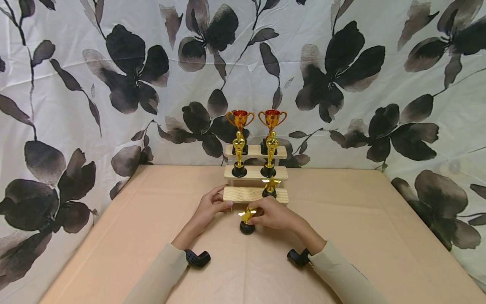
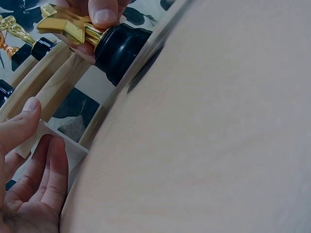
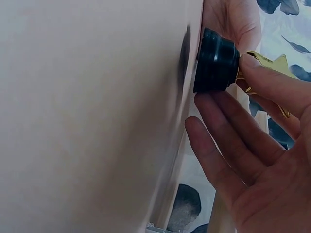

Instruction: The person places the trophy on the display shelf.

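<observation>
My right hand (image 1: 275,213) pinches a small gold star trophy (image 1: 247,217) by its star. Its black round base (image 3: 216,63) hangs slightly above the table, with a shadow beneath. The trophy is just in front of a three-step wooden display stand (image 1: 241,194). My left hand (image 1: 208,207) holds the left end of the stand's lowest step, its thumb and fingers around the pale side panel (image 2: 73,145). Another star trophy (image 1: 270,188) stands at the right of that lowest step.
Two gold figure trophies (image 1: 238,154) stand on the middle step. On the top step are two gold two-handled cup trophies (image 1: 240,120). A beige cloth covers the table (image 1: 341,211), and a floral curtain (image 1: 243,76) hangs behind.
</observation>
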`<state>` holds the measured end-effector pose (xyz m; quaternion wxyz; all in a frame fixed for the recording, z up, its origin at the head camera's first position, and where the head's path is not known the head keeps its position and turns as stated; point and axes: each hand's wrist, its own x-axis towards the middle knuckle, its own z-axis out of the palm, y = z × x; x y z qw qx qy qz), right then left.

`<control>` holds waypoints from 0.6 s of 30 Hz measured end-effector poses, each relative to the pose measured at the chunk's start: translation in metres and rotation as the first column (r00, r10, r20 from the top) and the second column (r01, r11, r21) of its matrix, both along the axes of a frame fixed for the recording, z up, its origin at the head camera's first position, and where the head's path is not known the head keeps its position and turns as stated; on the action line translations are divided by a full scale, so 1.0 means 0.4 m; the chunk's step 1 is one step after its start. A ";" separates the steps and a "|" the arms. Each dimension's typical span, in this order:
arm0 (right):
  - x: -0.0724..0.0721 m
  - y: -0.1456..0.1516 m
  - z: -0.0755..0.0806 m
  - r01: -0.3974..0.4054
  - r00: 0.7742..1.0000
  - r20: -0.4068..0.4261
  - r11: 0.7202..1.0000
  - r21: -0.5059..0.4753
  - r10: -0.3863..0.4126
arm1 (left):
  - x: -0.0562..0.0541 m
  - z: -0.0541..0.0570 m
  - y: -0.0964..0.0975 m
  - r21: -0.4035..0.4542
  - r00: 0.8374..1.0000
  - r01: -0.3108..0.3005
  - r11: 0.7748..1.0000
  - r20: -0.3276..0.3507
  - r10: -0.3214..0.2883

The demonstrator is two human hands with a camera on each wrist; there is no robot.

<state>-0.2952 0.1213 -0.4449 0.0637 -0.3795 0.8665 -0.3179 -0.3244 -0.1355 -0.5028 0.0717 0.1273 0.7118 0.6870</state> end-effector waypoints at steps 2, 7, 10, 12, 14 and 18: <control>0.002 0.000 0.002 -0.001 1.000 0.003 1.000 -0.002 0.001 | 0.000 0.000 0.000 0.002 1.000 0.001 1.000 0.002 -0.001; 0.007 -0.001 0.011 0.001 1.000 0.014 1.000 -0.008 -0.001 | 0.000 -0.002 0.001 0.009 1.000 -0.004 1.000 0.008 0.004; 0.009 -0.001 0.016 0.003 1.000 0.014 1.000 -0.008 -0.003 | -0.001 -0.005 0.002 0.012 1.000 -0.006 1.000 0.005 0.006; 0.009 -0.002 0.018 0.004 1.000 0.011 1.000 -0.003 -0.004 | -0.001 -0.006 0.002 0.012 1.000 -0.009 1.000 0.005 0.009; 0.009 -0.003 0.019 0.004 1.000 0.009 1.000 0.001 -0.004 | 0.000 -0.005 0.003 0.011 1.000 -0.014 1.000 0.003 0.014; 0.010 -0.003 0.021 0.006 1.000 -0.001 1.000 0.006 -0.006 | 0.001 -0.004 0.004 0.010 1.000 -0.022 1.000 0.008 0.022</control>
